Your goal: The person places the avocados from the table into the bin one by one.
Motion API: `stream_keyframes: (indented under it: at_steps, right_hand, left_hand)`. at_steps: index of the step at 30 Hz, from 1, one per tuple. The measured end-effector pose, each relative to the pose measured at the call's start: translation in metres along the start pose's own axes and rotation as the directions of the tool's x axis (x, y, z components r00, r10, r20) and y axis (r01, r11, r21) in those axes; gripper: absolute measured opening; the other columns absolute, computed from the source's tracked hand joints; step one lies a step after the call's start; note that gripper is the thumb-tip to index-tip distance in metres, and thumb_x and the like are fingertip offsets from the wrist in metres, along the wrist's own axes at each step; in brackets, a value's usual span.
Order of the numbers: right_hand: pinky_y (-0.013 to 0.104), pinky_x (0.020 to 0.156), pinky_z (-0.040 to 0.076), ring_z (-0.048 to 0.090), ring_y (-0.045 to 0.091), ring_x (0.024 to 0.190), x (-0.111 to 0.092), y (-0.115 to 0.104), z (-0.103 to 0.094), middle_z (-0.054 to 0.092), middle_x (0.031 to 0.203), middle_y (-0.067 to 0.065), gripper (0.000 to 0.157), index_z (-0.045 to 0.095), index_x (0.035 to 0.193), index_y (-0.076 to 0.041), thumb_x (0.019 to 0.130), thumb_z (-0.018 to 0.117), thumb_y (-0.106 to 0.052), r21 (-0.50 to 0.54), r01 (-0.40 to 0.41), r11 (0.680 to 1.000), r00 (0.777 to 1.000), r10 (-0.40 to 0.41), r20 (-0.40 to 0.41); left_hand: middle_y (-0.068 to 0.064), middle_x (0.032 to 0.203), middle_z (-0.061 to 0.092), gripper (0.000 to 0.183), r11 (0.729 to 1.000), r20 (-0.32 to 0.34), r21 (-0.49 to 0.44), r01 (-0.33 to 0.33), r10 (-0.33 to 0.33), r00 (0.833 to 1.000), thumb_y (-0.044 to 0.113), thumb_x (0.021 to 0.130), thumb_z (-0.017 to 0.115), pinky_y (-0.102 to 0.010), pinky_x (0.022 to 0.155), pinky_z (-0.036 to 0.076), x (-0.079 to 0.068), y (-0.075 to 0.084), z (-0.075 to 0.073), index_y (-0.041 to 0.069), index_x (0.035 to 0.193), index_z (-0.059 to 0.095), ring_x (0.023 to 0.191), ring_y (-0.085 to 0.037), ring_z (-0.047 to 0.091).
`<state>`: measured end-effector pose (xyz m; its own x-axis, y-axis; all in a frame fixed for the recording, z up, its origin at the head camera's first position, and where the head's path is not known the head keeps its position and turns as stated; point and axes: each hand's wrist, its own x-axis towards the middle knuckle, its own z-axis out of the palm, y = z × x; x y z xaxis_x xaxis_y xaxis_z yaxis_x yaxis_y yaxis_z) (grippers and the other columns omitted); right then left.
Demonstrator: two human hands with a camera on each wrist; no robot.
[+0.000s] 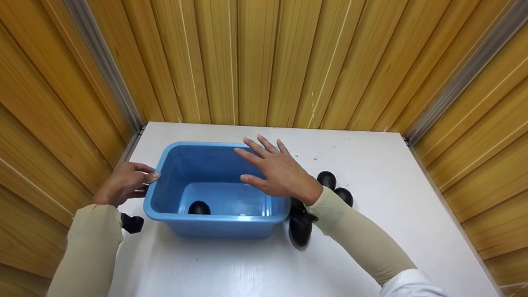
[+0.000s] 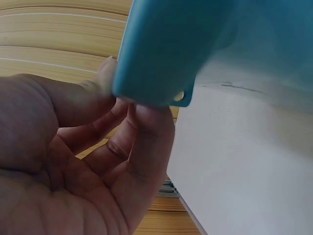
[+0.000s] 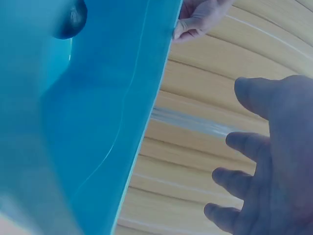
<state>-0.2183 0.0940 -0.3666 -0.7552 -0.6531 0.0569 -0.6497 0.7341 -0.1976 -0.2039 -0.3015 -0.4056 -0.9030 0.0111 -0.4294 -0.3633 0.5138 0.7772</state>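
A blue plastic tub (image 1: 222, 227) stands on the white table, with one black rounded object (image 1: 199, 207) on its floor near the front wall. My left hand (image 1: 126, 183) pinches the tub's left rim between thumb and fingers; the left wrist view shows the thumb on top and fingers (image 2: 146, 142) beneath the lip. Above the tub's right side hovers my right hand (image 1: 284, 173), fingers spread, holding nothing. Beside the tub's right wall lie more black rounded objects (image 1: 326, 180), one of them (image 1: 300, 233) partly covered by the right wrist's camera. Their exact kind cannot be told.
Yellow wood-patterned panels (image 1: 255, 62) close off the back and both sides. Small white crumbs (image 1: 315, 158) lie on the white table (image 1: 392, 198) behind the black objects. A dark wrist camera (image 1: 133, 223) sticks out from the left sleeve.
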Motion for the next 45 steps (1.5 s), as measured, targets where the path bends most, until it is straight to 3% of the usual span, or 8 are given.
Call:
stream_keyframes:
  at_steps: [6, 10, 15, 21, 25, 29, 34, 45]
  right_hand:
    - [0.065, 0.132, 0.011, 0.01, 0.028, 0.165, -0.034, 0.021, 0.008, 0.016, 0.177, -0.005, 0.069, 0.023, 0.166, -0.038, 0.105, 0.048, -0.06, 0.086, -0.093, 0.992, 0.991, 0.101, -0.09]
    - [0.065, 0.131, 0.015, 0.014, 0.031, 0.165, -0.058, 0.034, 0.019, 0.02, 0.176, -0.003, 0.071, 0.027, 0.166, -0.033, 0.104, 0.054, -0.055, 0.187, -0.178, 0.966, 0.965, 0.209, -0.161]
    - [0.067, 0.128, 0.022, 0.021, 0.036, 0.162, -0.087, 0.045, 0.045, 0.025, 0.174, 0.003, 0.072, 0.027, 0.166, -0.028, 0.104, 0.06, -0.046, 0.304, -0.265, 0.915, 0.904, 0.345, -0.253]
    - [0.068, 0.123, 0.031, 0.03, 0.041, 0.157, -0.113, 0.045, 0.088, 0.03, 0.172, 0.01, 0.077, 0.03, 0.166, -0.019, 0.102, 0.067, -0.039, 0.379, -0.348, 0.858, 0.826, 0.471, -0.308]
    - [0.068, 0.12, 0.035, 0.036, 0.045, 0.152, -0.128, 0.046, 0.115, 0.037, 0.167, 0.017, 0.078, 0.033, 0.163, -0.013, 0.099, 0.072, -0.033, 0.421, -0.404, 0.812, 0.772, 0.55, -0.318]
    - [0.065, 0.12, 0.038, 0.04, 0.043, 0.149, -0.141, 0.045, 0.138, 0.041, 0.162, 0.018, 0.078, 0.035, 0.161, -0.011, 0.096, 0.074, -0.032, 0.472, -0.459, 0.753, 0.74, 0.618, -0.266]
    - [0.061, 0.12, 0.039, 0.044, 0.04, 0.148, -0.148, 0.047, 0.159, 0.045, 0.157, 0.018, 0.076, 0.039, 0.158, -0.006, 0.096, 0.075, -0.032, 0.483, -0.502, 0.718, 0.726, 0.653, -0.217]
    - [0.06, 0.115, 0.045, 0.05, 0.044, 0.142, -0.147, 0.051, 0.186, 0.048, 0.152, 0.022, 0.087, 0.04, 0.156, -0.001, 0.088, 0.084, -0.033, 0.456, -0.52, 0.723, 0.751, 0.641, -0.159]
  left_hand:
    - [-0.036, 0.149, 0.051, 0.061, 1.0, 0.006, -0.001, -0.002, 0.002, 1.0, 0.032, 0.106, 0.061, -0.059, 0.103, 0.055, 0.001, 0.002, 0.001, -0.007, 0.15, 0.046, 0.129, -0.053, 0.061]
    - [-0.035, 0.149, 0.05, 0.06, 1.0, 0.006, -0.001, 0.004, -0.004, 1.0, 0.032, 0.106, 0.061, -0.059, 0.103, 0.055, 0.001, 0.002, 0.001, -0.006, 0.15, 0.046, 0.129, -0.053, 0.061]
    - [-0.035, 0.147, 0.052, 0.061, 1.0, 0.012, -0.001, -0.005, 0.005, 1.0, 0.033, 0.106, 0.061, -0.059, 0.103, 0.055, 0.0, -0.003, 0.0, -0.007, 0.15, 0.046, 0.127, -0.053, 0.063]
    - [-0.033, 0.141, 0.059, 0.061, 1.0, 0.018, -0.02, -0.013, 0.014, 1.0, 0.033, 0.105, 0.063, -0.059, 0.103, 0.055, -0.002, -0.009, -0.003, -0.007, 0.148, 0.048, 0.12, -0.046, 0.069]
    - [-0.032, 0.14, 0.06, 0.061, 1.0, 0.01, -0.023, -0.021, 0.021, 1.0, 0.033, 0.104, 0.064, -0.058, 0.102, 0.056, 0.0, -0.007, -0.002, -0.006, 0.147, 0.05, 0.119, -0.045, 0.07]
    - [-0.033, 0.143, 0.057, 0.061, 1.0, 0.01, -0.012, -0.015, 0.015, 1.0, 0.033, 0.104, 0.064, -0.058, 0.103, 0.055, 0.002, -0.003, 0.0, -0.006, 0.148, 0.049, 0.123, -0.048, 0.067]
    - [-0.034, 0.143, 0.057, 0.059, 1.0, 0.011, -0.011, -0.012, 0.012, 1.0, 0.032, 0.105, 0.062, -0.059, 0.103, 0.055, 0.003, -0.002, 0.0, -0.006, 0.148, 0.049, 0.124, -0.05, 0.065]
    - [-0.034, 0.143, 0.056, 0.06, 1.0, 0.009, -0.007, -0.014, 0.014, 1.0, 0.033, 0.105, 0.063, -0.059, 0.102, 0.056, 0.002, -0.004, 0.0, -0.007, 0.148, 0.049, 0.123, -0.049, 0.067]
